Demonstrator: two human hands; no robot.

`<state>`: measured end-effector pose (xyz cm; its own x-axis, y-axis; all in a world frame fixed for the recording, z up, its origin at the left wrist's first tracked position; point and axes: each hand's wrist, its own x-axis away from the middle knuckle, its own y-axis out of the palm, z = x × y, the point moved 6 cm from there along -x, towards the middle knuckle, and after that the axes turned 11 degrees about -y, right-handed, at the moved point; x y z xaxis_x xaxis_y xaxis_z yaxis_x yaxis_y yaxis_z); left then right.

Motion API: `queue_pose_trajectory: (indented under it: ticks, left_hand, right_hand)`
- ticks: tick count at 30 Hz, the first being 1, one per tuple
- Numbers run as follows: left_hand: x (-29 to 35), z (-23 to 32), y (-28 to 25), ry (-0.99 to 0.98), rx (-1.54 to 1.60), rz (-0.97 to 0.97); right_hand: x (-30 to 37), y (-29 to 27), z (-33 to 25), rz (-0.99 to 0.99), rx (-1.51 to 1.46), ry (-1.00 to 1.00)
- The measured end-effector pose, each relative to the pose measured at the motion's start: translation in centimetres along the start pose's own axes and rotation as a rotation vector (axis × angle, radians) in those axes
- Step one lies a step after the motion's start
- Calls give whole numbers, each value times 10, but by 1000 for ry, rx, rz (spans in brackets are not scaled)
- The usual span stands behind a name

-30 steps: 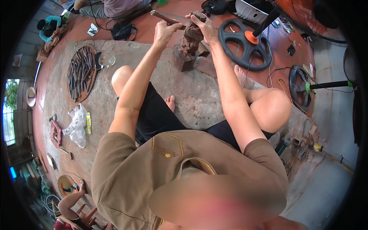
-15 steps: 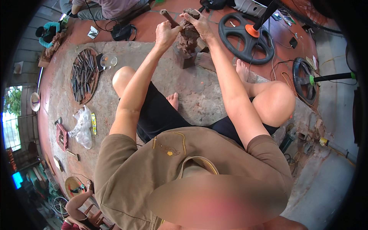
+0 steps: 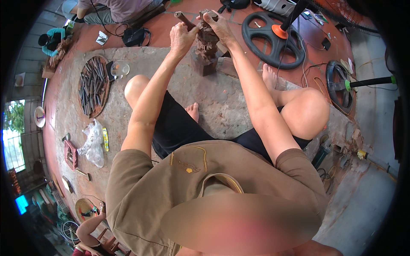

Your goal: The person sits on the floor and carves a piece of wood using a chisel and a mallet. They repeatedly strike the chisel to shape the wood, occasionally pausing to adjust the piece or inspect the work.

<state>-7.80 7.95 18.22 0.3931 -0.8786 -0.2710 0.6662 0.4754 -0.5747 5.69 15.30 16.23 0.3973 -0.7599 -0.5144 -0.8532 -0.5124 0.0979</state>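
A dark brown wood carving point(image 3: 208, 46), rough and knobbly, stands upright ahead of me on a square block base point(image 3: 206, 67). My left hand point(image 3: 183, 39) is closed round a brown wooden stick point(image 3: 184, 19), whose blunt round end points up and away to the left. The stick's lower part is hidden by the hand and lies close to the carving. At the carving's top, my right hand point(image 3: 220, 29) grips it with the thumb on the near side. Most of the right fingers are out of sight behind the wood.
A round tray point(image 3: 106, 100) of chisel-like tools lies left, beside a clear plastic bowl point(image 3: 121, 68). Nearer are a plastic bag point(image 3: 95, 147) and a pink basket point(image 3: 71, 158). Black wheel-shaped stand bases point(image 3: 273, 40) stand right. Other people sit at far left and lower left.
My left hand and the stick have shifted slightly left, the stick leaning a little more that way. My right hand stays at the carving's top. The whole view has turned slightly.
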Motion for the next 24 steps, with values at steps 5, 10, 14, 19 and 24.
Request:
queue_pose_trajectory:
  ticks: [5,10,14,19,24]
  left_hand:
    - [23,-10,16,33,-140,-205]
    - [5,6,-8,-44,155,-64]
    - [2,7,8,50,363,-40]
    - [8,14,9,288,6,70]
    - [12,13,6,243,-198,3]
  right_hand:
    - [-7,-13,10,85,-60,50]
    - [-7,-13,9,45,-28,20]
    - [-5,-6,2,32,-107,1]
    - [-5,-7,3,34,-134,53]
    - [-7,-5,-3,13,-20,-27]
